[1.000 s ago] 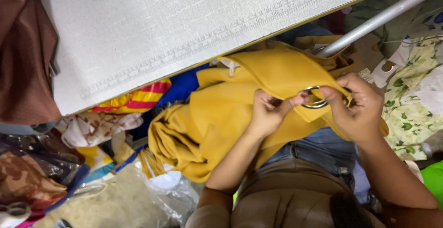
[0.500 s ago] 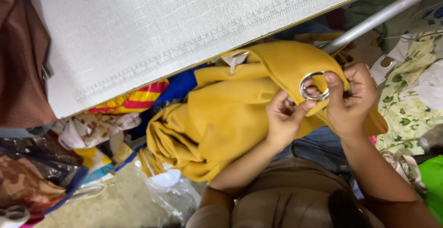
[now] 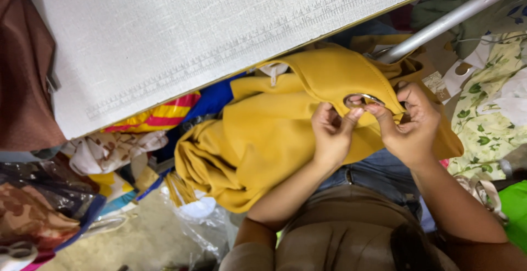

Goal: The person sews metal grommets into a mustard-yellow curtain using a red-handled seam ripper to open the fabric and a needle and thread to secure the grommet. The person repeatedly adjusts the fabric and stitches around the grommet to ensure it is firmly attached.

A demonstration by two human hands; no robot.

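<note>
Mustard-yellow cloth (image 3: 274,134), thick and bunched in folds, carries a silver metal ring (image 3: 363,99); left hand (image 3: 329,135) and right hand (image 3: 409,125) pinch the ring's edge.

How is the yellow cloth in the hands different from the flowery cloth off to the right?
The yellow cloth is one plain mustard colour; the flowery cloth is pale with green leaf prints. The yellow cloth carries a metal ring and is pinched there by the left hand and right hand; the flowery cloth lies untouched, with no ring visible. The yellow cloth is bunched in thick folds; the flowery cloth lies flatter. Both are soft fabrics beside the white table.
</note>
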